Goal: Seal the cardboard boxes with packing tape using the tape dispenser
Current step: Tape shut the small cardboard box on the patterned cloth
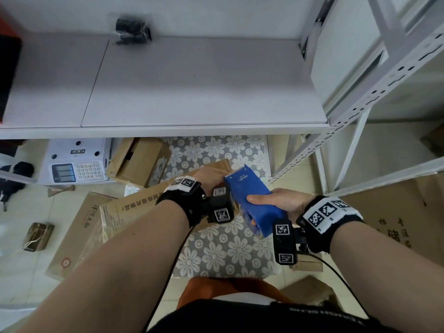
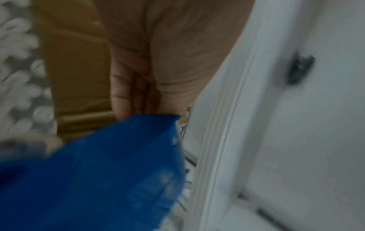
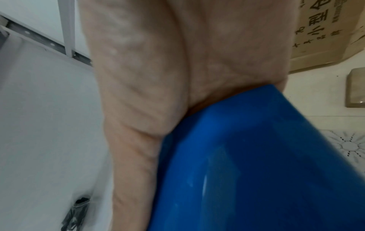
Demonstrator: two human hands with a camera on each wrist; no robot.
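Observation:
My right hand (image 1: 281, 203) grips a blue tape dispenser (image 1: 249, 195) around its body, thumb on top, cutter end pointing away from me. The dispenser fills the low part of the right wrist view (image 3: 256, 156) beneath my right hand (image 3: 158, 62). My left hand (image 1: 209, 175) reaches past the dispenser's left side, above a flattened cardboard box (image 1: 144, 205) with printed characters. In the left wrist view the left hand (image 2: 158, 54) has straight fingers (image 2: 122, 93) side by side. Their tips are hidden behind the blue dispenser (image 2: 98, 171). Brown cardboard (image 2: 75, 70) lies just beside them.
A white shelf board (image 1: 192, 92) spans the top, with a black bagged item (image 1: 133, 30) at its back. Below lie a weighing scale (image 1: 77, 164), a folded box (image 1: 139, 159), another flat box (image 1: 77, 231) and a floral mat (image 1: 228, 248). A metal rack (image 1: 360, 104) and large carton (image 1: 396, 212) stand right.

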